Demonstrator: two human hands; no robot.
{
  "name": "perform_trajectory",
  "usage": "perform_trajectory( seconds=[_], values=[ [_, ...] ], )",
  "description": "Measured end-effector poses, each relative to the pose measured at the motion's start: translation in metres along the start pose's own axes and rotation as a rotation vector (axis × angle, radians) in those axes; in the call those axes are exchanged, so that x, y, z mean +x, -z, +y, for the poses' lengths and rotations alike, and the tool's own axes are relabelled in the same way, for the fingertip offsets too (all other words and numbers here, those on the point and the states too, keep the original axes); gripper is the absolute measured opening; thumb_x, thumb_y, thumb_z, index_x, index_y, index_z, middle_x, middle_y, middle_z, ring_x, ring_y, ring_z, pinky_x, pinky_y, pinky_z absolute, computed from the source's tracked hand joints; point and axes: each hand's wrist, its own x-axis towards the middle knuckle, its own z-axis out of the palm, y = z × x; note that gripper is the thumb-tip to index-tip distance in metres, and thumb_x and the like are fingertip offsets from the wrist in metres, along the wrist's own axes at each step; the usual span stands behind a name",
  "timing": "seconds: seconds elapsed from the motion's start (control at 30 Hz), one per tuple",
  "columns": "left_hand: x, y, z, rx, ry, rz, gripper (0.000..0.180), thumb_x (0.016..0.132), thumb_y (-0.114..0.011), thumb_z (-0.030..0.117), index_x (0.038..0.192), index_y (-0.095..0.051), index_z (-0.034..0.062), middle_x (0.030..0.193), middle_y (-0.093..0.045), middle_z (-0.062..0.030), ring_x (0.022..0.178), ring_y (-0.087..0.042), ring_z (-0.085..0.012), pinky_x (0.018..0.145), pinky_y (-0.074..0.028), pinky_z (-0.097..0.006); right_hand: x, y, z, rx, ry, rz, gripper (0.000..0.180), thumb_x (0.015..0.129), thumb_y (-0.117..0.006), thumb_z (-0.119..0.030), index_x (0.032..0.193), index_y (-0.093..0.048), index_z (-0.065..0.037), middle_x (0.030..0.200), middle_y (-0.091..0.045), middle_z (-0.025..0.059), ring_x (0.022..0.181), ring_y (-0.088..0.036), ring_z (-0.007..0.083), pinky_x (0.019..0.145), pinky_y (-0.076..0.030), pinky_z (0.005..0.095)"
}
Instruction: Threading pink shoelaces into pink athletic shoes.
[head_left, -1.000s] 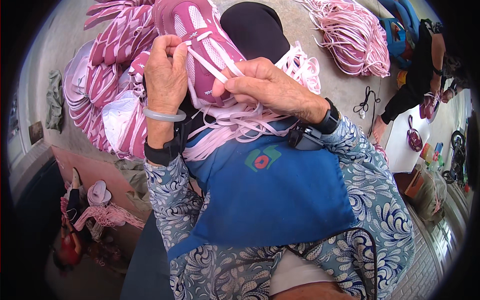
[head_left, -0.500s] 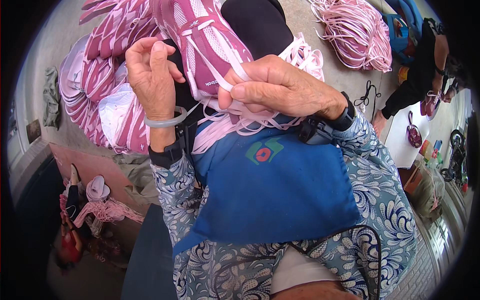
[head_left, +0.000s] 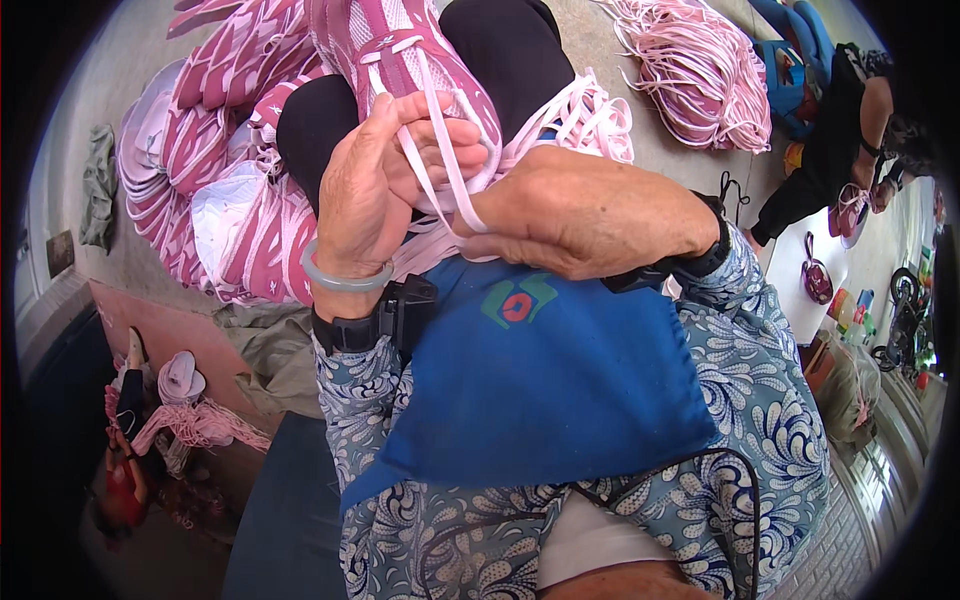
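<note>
hands [head_left: 470, 200] closed on pink lace [head_left: 440, 165] over shoe upper [head_left: 400, 50]

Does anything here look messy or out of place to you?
Nothing looks damaged. The left hand and right hand hold a pale pink lace at a pink shoe upper; loose laces lie heaped behind.

Hands [head_left: 480, 200] on pink shoelace [head_left: 440, 170]

Shoe-making workshop floor, heaped pink shoe uppers [head_left: 215, 190], pile of pale pink laces [head_left: 700, 75] on concrete, co-worker [head_left: 850, 150] seated nearby lacing another shoe.
</note>
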Motion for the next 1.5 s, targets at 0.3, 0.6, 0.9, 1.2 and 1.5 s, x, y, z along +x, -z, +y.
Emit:
perform_trajectory(
  seconds=[0.3,0.6,0.9,1.2,1.5],
  values=[
    [-0.012,-0.009,-0.01,0.097,-0.065,0.127,0.027,0.096,-0.049,0.023,0.085,-0.055,-0.0005,0.048,-0.037,0.0046,0.037,-0.035,-0.0028,0.037,-0.041,-0.019,0.015,0.002,0.032,-0.188,-0.064,0.706,0.023,0.086,-0.059,-0.021,0.102,-0.061,-0.005,0.083,-0.057,0.0149,0.067,-0.062,0.0327,0.063,-0.049,0.0409],
    [-0.022,-0.021,-0.003,0.51,-0.067,0.112,0.031,0.097,-0.049,0.025,0.079,-0.055,0.0005,0.049,-0.041,0.0025,0.039,-0.039,-0.0039,0.041,-0.046,-0.021,0.049,-0.026,0.067,-0.55,-0.36,0.57,0.043,0.082,-0.056,-0.011,0.123,-0.046,-0.006,0.094,-0.049,0.0165,0.069,-0.061,0.0383,0.058,-0.051,0.0438],
    [-0.043,-0.04,0.064,-0.186,-0.268,-0.267,0.029,0.102,-0.028,0.024,0.086,-0.045,0.0063,0.046,-0.037,0.0033,0.045,-0.046,-0.0127,0.065,-0.057,-0.038,0.032,0.002,0.048,-0.078,-0.02,0.727,0.026,0.089,-0.053,-0.024,0.101,-0.063,-0.003,0.059,-0.052,0.0086,0.055,-0.058,0.0244,0.051,-0.046,0.0349],
    [-0.072,-0.049,0.121,-0.252,-0.532,-0.374,0.014,0.088,-0.043,0.001,0.074,-0.042,0.0019,0.048,-0.044,-0.0052,0.035,-0.047,-0.0141,0.037,-0.051,-0.021,-0.007,0.008,0.056,1.421,-0.075,0.441,0.043,0.1,-0.037,-0.032,0.109,-0.056,0.005,0.055,-0.022,-0.0093,0.041,-0.019,0.0003,0.033,-0.017,0.0163],
    [-0.105,-0.033,0.137,-0.376,-0.563,-0.434,0.035,0.07,-0.055,-0.014,0.045,-0.045,0.0074,0.045,-0.054,-0.0064,0.04,-0.055,-0.0136,0.05,-0.056,-0.019,0.028,-0.053,0.057,1.685,-0.177,0.379,0.04,0.099,-0.037,-0.029,0.1,-0.058,0.005,0.055,-0.021,-0.008,0.042,-0.019,0.0024,0.033,-0.019,0.0189]
  ],
)
